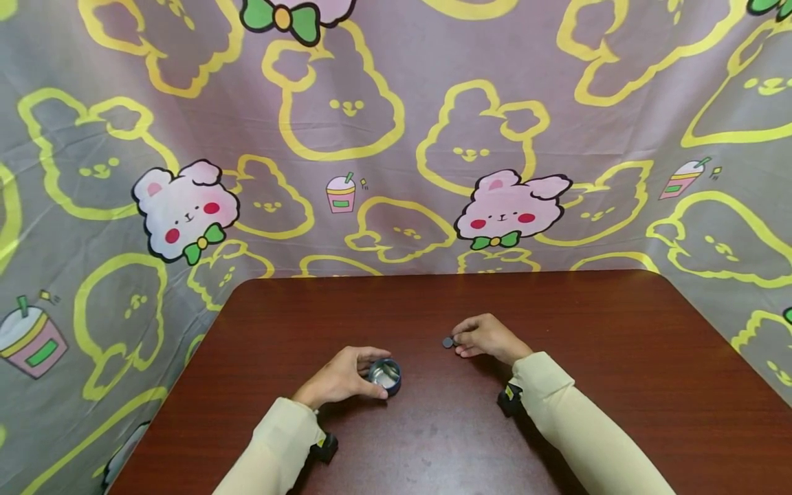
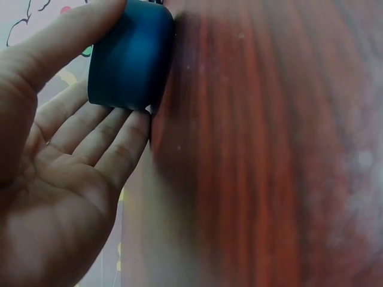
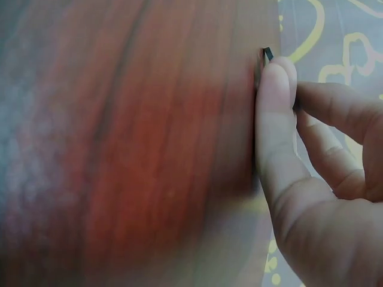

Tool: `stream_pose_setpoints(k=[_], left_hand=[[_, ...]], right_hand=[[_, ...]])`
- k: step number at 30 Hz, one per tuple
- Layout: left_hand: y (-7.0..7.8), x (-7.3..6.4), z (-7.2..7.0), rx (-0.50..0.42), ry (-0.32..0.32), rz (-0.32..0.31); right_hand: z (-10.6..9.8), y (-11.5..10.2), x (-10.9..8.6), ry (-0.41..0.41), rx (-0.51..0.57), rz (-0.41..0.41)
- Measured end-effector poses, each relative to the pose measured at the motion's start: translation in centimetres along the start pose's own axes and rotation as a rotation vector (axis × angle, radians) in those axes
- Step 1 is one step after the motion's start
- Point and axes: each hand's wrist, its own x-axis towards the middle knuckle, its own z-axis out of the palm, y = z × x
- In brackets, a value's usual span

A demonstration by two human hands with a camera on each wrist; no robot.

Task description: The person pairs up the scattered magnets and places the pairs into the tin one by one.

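Note:
My left hand (image 1: 343,377) grips a small round tin (image 1: 385,375), thumb on the near side and fingers on the far side. The tin is dark blue outside and silvery inside, with its mouth facing up. In the left wrist view the tin's blue wall (image 2: 128,57) stands at the tabletop. My right hand (image 1: 489,338) is at the table farther right, thumb and index finger pinched together at a small grey disc (image 1: 448,342). The right wrist view shows a thin dark edge (image 3: 268,54) at those fingertips; the rest is hidden behind the thumb.
Both hands work over a reddish-brown wooden table (image 1: 594,412) with rounded far corners. A curtain (image 1: 408,172) with cartoon animals hangs behind the table and along its sides. Each wrist carries a small black camera, such as the one under the right sleeve (image 1: 509,401).

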Motion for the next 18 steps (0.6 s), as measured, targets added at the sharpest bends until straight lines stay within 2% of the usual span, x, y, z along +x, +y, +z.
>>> stream_pose_setpoints(k=[11, 18], left_hand=[[0.01, -0.1, 0.1, -0.014, 0.009, -0.013], [0.08, -0.18, -0.01, -0.02, 0.004, 0.003]], right_hand=[[0.19, -0.09, -0.1, 0.019, -0.005, 0.03], [0.3, 0.07, 0.12, 0.05, -0.016, 0.052]])
